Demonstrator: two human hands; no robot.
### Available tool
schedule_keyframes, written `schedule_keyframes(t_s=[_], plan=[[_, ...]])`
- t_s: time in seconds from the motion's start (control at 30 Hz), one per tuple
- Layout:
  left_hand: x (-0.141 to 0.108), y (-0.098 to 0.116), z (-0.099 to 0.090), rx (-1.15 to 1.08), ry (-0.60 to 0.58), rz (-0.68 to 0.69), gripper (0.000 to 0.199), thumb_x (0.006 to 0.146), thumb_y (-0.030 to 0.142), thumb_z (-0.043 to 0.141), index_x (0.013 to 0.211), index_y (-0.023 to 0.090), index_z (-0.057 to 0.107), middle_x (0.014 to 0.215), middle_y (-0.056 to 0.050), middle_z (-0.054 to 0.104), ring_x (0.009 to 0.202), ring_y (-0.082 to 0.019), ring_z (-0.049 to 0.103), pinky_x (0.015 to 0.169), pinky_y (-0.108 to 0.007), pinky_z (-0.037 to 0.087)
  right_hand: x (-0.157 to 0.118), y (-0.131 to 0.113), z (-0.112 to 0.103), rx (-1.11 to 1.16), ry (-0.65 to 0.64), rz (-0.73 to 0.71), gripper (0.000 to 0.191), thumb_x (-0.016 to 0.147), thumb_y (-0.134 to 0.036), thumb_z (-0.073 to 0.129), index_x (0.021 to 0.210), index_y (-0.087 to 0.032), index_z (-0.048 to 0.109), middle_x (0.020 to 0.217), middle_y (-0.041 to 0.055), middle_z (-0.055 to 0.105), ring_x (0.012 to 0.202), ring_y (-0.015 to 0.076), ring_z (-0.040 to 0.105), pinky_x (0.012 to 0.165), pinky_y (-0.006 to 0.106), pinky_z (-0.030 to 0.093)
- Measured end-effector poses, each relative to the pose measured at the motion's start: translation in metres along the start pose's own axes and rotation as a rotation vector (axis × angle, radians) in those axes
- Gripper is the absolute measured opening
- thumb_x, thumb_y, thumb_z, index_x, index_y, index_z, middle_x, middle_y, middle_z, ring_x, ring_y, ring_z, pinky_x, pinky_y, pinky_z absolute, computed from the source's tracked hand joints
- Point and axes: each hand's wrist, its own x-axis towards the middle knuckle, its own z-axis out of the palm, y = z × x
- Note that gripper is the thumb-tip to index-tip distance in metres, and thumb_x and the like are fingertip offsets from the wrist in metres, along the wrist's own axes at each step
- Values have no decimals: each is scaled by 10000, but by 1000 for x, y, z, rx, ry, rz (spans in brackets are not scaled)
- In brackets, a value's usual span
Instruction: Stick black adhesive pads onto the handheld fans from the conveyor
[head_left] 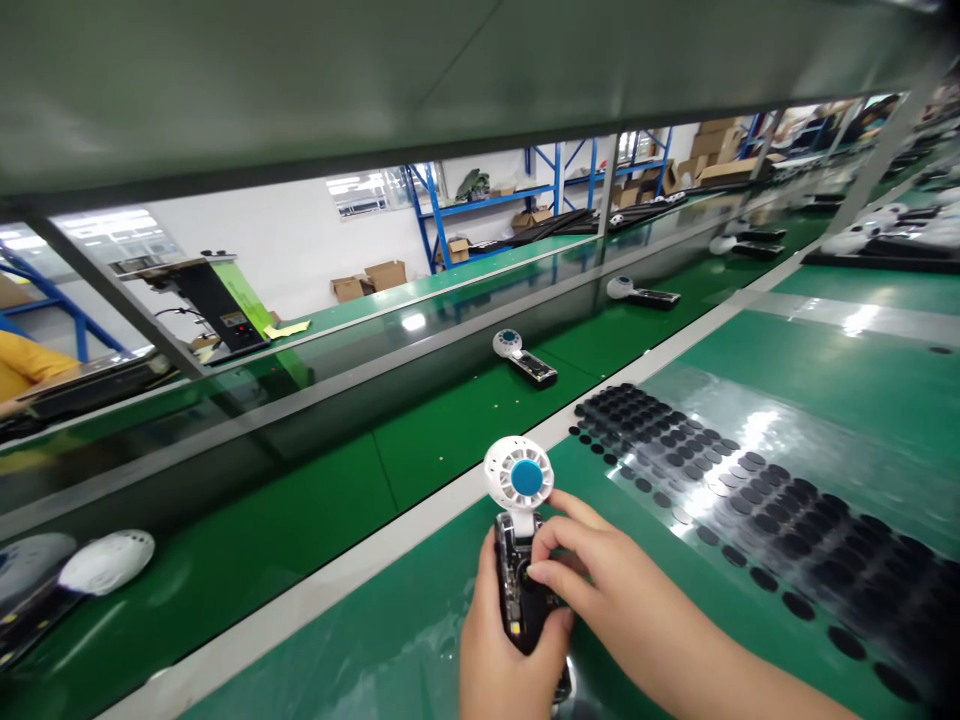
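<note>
Near centre, the left hand [504,655] wraps its fingers around the open black body of a handheld fan [521,540], white head pointing far. The right hand [600,590] pinches thumb and forefinger against its exposed circuit board. Pressing off-centre could slip the part or nudge the sheet of black round pads [750,490] at right.

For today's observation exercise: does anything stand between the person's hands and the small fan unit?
Nothing visible does. The left hand already holds the fan unit by its dark body, and the right hand has its fingertips on that body.
</note>
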Motion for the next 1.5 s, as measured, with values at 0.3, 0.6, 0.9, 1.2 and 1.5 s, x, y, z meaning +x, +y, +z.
schedule_keyframes(t_s=[0.3, 0.6, 0.9, 1.2, 1.5], plan=[[-1, 2, 1, -15, 36, 9, 613, 660, 268, 565, 1253, 207, 420, 1164, -73, 584, 1036, -256, 555, 802, -286, 454, -4, 0, 7, -35, 43, -41, 123, 778, -157, 454, 684, -228, 488, 1331, -33, 328, 1048, 185, 494, 844, 321, 413], [-1, -2, 2, -10, 44, 16, 588, 697, 322, 541, 1256, 196, 413, 1176, -83, 574, 1032, -251, 557, 809, -282, 448, -5, 5, 12, -92, 30, -68, 113, 792, -179, 440, 706, -229, 494, 1385, 7, 277, 1070, 215, 506, 834, 337, 427], [-1, -4, 1, -25, 54, 8, 610, 683, 299, 544, 1263, 179, 399, 1203, -80, 556, 1068, -248, 534, 844, -280, 435, 0, 8, 13, -18, 84, -78, 114, 742, -142, 478, 741, -240, 535, 1317, 9, 386, 1089, 213, 494, 893, 349, 401], [-2, -7, 7, -43, 60, 133, 680, 714, 282, 489, 1330, 67, 300, 1280, -131, 472, 1139, -220, 472, 925, -266, 375, 10, 25, 23, 502, -81, -12, 520, 798, -282, 508, 1271, -226, 302, 1179, 69, 544, 1085, 198, 509, 960, 365, 367], [30, 29, -121, 895, 316, 165, 551, 845, 455, 317, 1271, 123, 429, 1310, -118, 431, 1227, -246, 334, 1018, -350, 287, 39, 26, 19, 752, 45, 264, 511, 729, -386, 573, 1190, -212, 437, 688, 40, 679, 718, 251, 666, 592, 328, 513]])
